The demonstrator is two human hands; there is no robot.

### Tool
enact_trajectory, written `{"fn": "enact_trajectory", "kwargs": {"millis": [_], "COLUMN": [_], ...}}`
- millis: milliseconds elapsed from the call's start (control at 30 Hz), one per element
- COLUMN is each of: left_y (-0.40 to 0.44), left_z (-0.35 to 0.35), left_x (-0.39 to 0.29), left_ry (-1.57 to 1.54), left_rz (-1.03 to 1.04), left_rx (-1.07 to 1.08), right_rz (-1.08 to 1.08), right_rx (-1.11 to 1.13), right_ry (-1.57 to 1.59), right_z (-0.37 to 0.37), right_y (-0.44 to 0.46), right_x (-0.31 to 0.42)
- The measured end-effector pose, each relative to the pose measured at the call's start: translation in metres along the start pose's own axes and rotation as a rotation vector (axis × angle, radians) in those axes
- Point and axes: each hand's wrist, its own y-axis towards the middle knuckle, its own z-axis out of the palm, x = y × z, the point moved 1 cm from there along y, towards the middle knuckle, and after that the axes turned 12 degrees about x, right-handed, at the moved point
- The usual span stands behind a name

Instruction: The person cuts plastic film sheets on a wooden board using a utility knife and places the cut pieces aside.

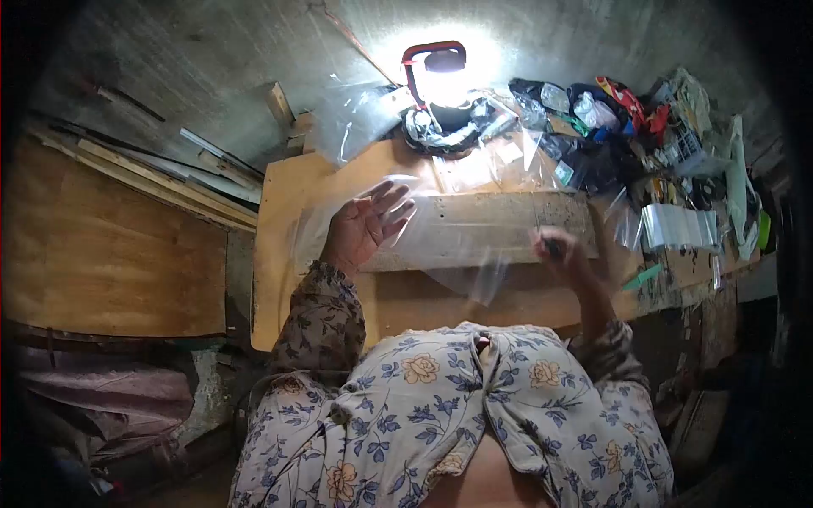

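Observation:
My left hand (370, 227) is raised over the left part of the table, palm turned inward and fingers apart. Thin clear plastic film (457, 241) lies against or behind its fingers and stretches right over a wooden board (517, 212); motion blurs the film, and whether the fingers pinch it is unclear. My right hand (566, 252), also blurred, is closed around a small dark object (554, 247) near the right end of the board. Most of that object is hidden in the fist, so its kind does not show.
A bright lamp with a red-and-black handle (434, 72) stands at the back of the table (279, 220). Dark plastic bags (605, 161) and a grey basket (690, 152) crowd the right side. Nearer are a stack of clear plastic (680, 227) and a green strip (642, 278).

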Motion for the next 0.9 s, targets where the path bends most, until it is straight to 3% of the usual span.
{"fn": "enact_trajectory", "kwargs": {"millis": [67,100,167,200,233,333,367,433,467,500,567,633,700,733,900], "left_y": [-0.004,-0.005,-0.004,-0.005,-0.006,-0.009,-0.013,-0.019,-0.025,-0.021,-0.019,-0.005,0.006,0.009,0.013], "left_z": [0.014,0.02,0.025,0.027,0.028,0.036,0.037,0.054,0.071,0.08,0.103,0.102,0.074,0.068,0.06], "left_x": [0.003,0.004,0.005,0.004,0.003,0.003,0.005,0.008,0.01,0.011,0.01,0.008,0.017,0.023,0.044], "left_ry": [0.012,0.032,0.009,-0.007,0.001,-0.097,-0.096,0.797,1.271,1.268,2.365,2.334,1.87,1.623,1.689], "left_rz": [-0.081,-0.145,-0.208,-0.26,-0.258,-0.285,-0.284,-0.288,-0.375,-0.381,0.571,0.556,0.086,0.062,0.119], "left_rx": [0.021,0.052,0.078,0.099,0.097,-0.095,-0.097,-0.155,-0.358,-0.352,-0.482,-0.498,-0.189,-0.201,-0.294], "right_rz": [0.097,-0.162,-0.231,-0.186,-0.284,-0.129,-0.074,-0.016,0.057,0.131,0.121,0.12,0.13,0.142,0.165], "right_rx": [-0.124,-0.149,0.143,0.236,0.287,0.251,0.132,0.005,-0.057,-0.119,-0.163,-0.205,-0.235,-0.259,-0.347], "right_ry": [-0.195,0.071,0.139,0.228,0.377,0.503,0.603,0.699,0.764,0.829,0.922,0.983,0.994,1.007,1.022], "right_z": [0.014,0.026,0.044,0.056,0.07,0.091,0.095,0.101,0.103,0.106,0.108,0.108,0.109,0.109,0.112], "right_y": [0.034,0.053,0.094,0.102,0.111,0.112,0.108,0.099,0.094,0.09,0.083,0.08,0.079,0.08,0.081], "right_x": [0.037,0.044,0.052,0.063,0.063,0.068,0.071,0.072,0.07,0.068,0.074,0.073,0.071,0.07,0.067]}}
